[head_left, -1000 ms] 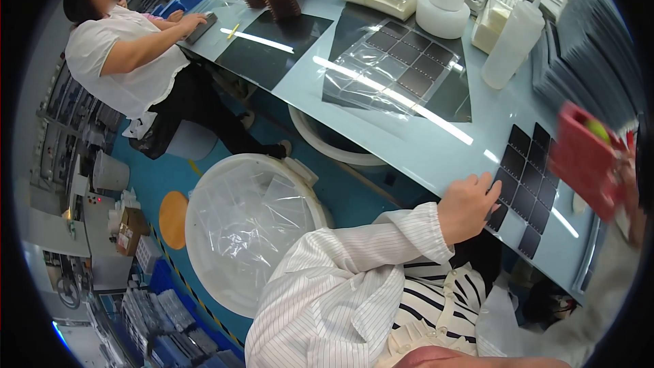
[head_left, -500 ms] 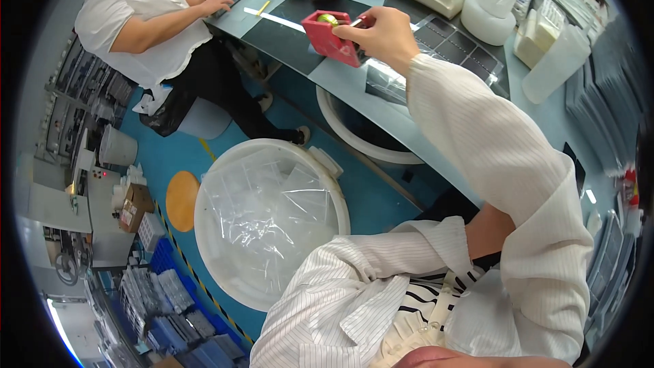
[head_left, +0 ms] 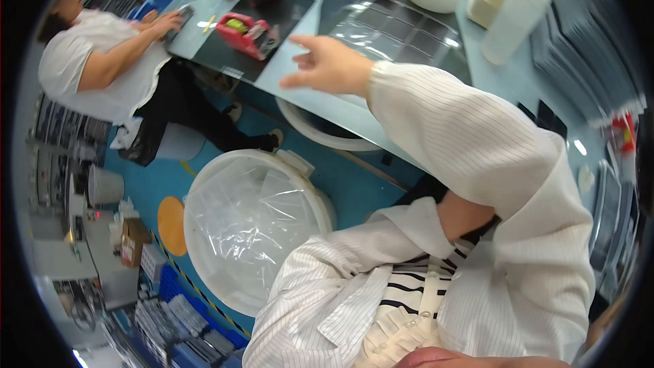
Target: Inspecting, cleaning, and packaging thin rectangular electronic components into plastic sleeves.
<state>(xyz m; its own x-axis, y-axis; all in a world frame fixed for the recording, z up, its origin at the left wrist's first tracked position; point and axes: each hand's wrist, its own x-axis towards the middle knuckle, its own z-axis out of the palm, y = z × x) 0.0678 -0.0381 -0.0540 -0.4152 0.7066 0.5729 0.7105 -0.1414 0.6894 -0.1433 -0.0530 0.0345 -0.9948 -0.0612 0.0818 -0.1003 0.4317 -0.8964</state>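
While a red tape dispenser [head_left: 234, 38] rests on a dark sheet [head_left: 294, 11], the right hand [head_left: 332, 67] spreads nearby, empty.
Left hand hidden; cannot tell its grip.

Red tape dispenser [head_left: 240, 39]; white pinstriped sleeve [head_left: 487, 136]; blue floor [head_left: 357, 191].

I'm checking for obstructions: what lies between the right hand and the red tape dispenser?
In the head view, the edge of the dark mat and pale tabletop lie between the right hand and red tape dispenser.

White tub [head_left: 231, 292] of clear film [head_left: 252, 225] near orange disc [head_left: 172, 226] on blue floor [head_left: 151, 177]
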